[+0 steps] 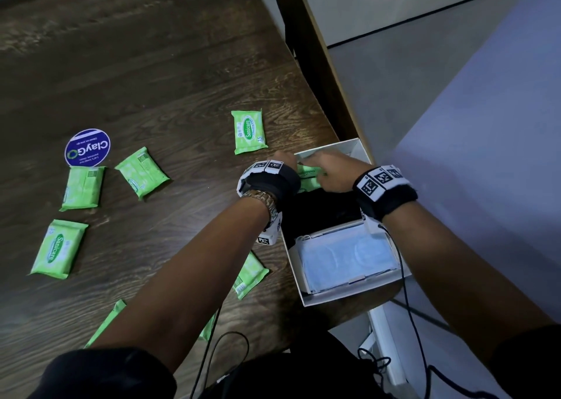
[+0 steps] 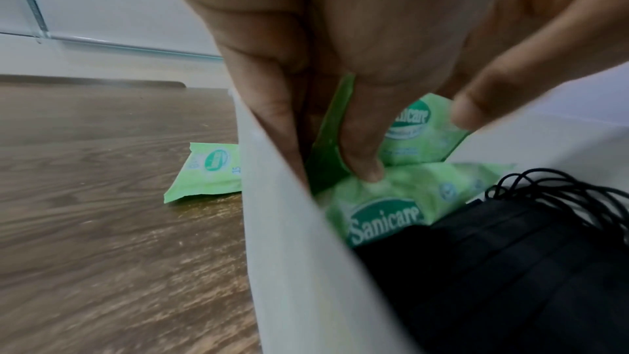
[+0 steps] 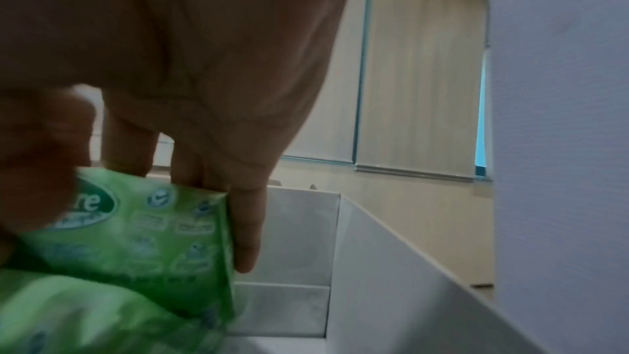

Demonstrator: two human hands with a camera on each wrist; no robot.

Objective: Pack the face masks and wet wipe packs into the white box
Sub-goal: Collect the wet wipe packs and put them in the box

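Observation:
The white box (image 1: 321, 300) stands at the table's right edge. It holds light blue face masks (image 1: 346, 256) at the near end and black masks (image 1: 321, 210) (image 2: 510, 265) in the middle. Green wet wipe packs (image 1: 306, 172) (image 2: 384, 206) lie at the far end. Both hands are down in that far end. My right hand (image 1: 328, 172) (image 3: 142, 198) grips one green pack (image 3: 146, 230) upright, thumb in front and fingers behind. My left hand (image 1: 282, 163) (image 2: 333, 171) reaches down along the box's left wall, and a straight fingertip (image 2: 366, 168) presses on a pack.
Several more green packs lie loose on the wooden table, one beyond the box (image 1: 249, 131) (image 2: 204, 171), others at the left (image 1: 82, 187) and under my left forearm (image 1: 250, 274). A round blue sticker (image 1: 87, 148) lies at the left. The table edge and floor are right of the box.

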